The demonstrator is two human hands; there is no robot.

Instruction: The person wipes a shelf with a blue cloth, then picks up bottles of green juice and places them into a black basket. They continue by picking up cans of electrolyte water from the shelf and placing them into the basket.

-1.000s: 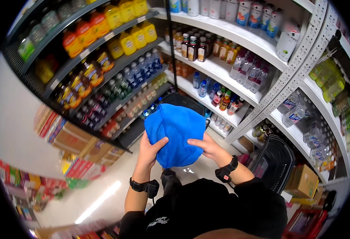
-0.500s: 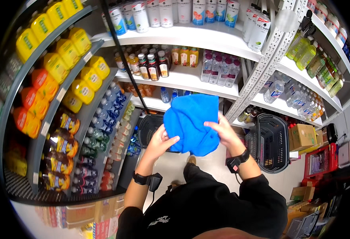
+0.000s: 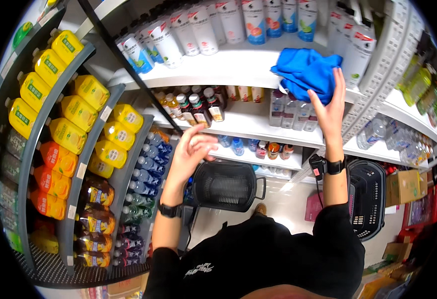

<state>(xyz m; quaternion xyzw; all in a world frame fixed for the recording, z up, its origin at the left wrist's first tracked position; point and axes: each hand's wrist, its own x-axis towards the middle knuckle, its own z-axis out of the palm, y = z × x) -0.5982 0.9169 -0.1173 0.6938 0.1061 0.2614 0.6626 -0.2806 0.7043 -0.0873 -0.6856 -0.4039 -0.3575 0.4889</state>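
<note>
A crumpled blue cloth (image 3: 305, 72) lies bunched at the front edge of the upper white shelf, partly hanging over it. My right hand (image 3: 331, 107) grips the cloth's right end, thumb below and fingers along its side. Close by on the right stand tall white bottles (image 3: 360, 55). My left hand (image 3: 191, 152) hovers lower down, in front of the lower shelf and near some dark juice bottles (image 3: 199, 110); its fingers are loosely bent and apart, with nothing in them.
Rows of white cartons or cans (image 3: 202, 30) line the upper shelf (image 3: 203, 67). Clear bottles (image 3: 289, 112) stand below the cloth. A black basket (image 3: 226, 185) sits on the floor, another basket (image 3: 367, 199) to the right. A curved rack of yellow jugs (image 3: 61, 129) fills the left.
The blue cloth went from between both hands up and right onto the upper shelf with my right hand. My left hand let go of it and rose slightly to the left.
</note>
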